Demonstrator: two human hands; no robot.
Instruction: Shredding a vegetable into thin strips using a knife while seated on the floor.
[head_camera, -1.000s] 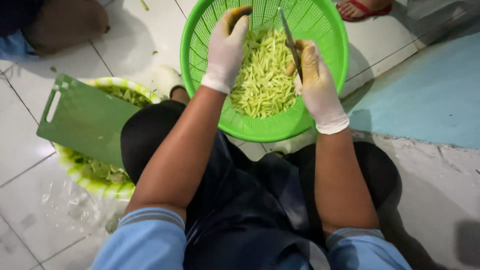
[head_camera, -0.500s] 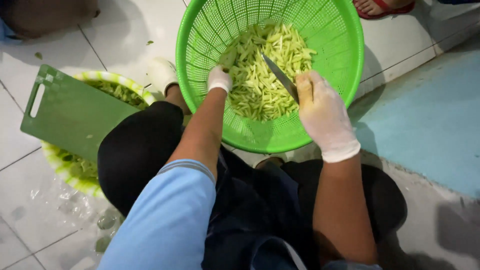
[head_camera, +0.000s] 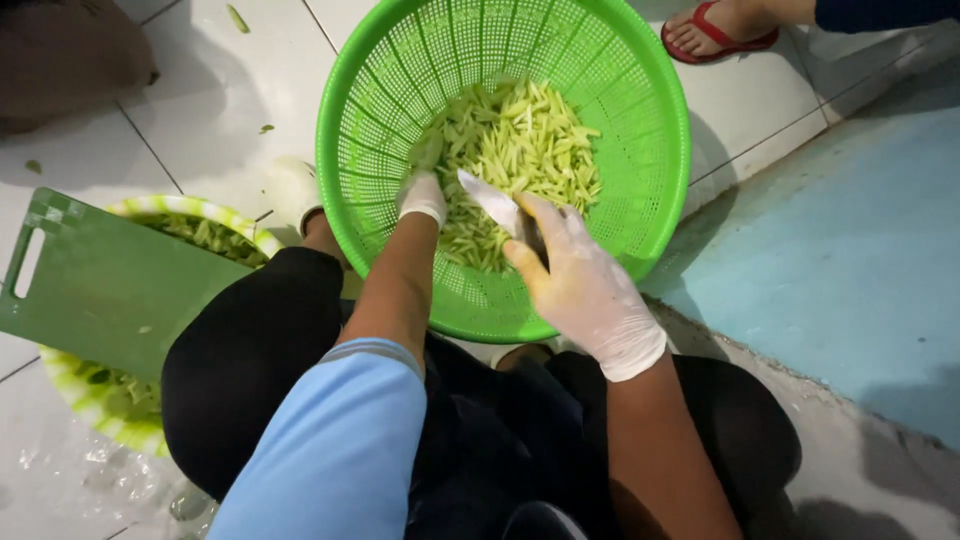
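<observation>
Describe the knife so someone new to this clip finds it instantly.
Start at the big green basket of pale strips. At its near side, the gloved right hand grips the knife; its pale blade is the only flat, pointed thing there.

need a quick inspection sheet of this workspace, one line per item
surface: white tiled floor, wet patch near the bottom left, blue painted strip on the right
job's things: green basket with a heap of pale green strips; knife over the heap
clutter: green cutting board resting on a second bowl of green scraps; a few scraps on the tiles
grippers: left hand, gloved, down in the strips; right hand, gloved, holds the knife
cables: nothing seen
surroundings: another person's foot in a red sandal beyond the basket; a dark shape at the top left
</observation>
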